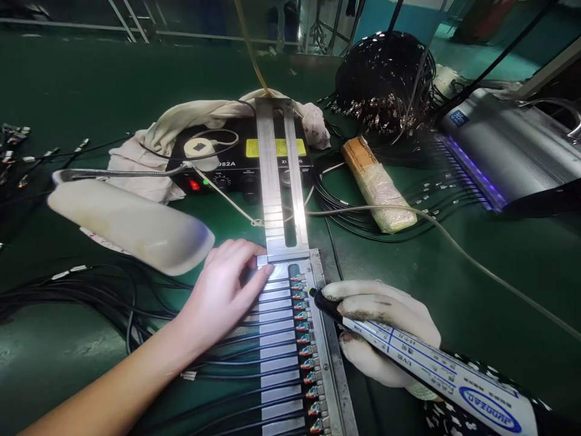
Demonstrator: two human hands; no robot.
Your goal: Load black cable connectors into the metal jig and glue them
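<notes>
My right hand [390, 330], in a stained white glove, is closed round a labelled glue syringe [436, 369] with a black front end. Its tip sits just above a row of small connectors [305, 327] with exposed coloured wires. They lie side by side along a metal jig [280, 363], with black cables [236, 351] running off to the left. At the jig's far end my bare left hand [231, 284] grips the edge, thumb on the metal and fingers curled beside it. A slotted metal plate [275, 181] extends away from there.
Behind stands a black control box [238, 175] draped with cloth. A white lamp-like piece [131, 224] hangs at left. A wrapped block [381, 188] and a silver unit with violet light [512, 145] stand right. A hose [454, 236] crosses the green table; bundled cables [385, 79] lie behind.
</notes>
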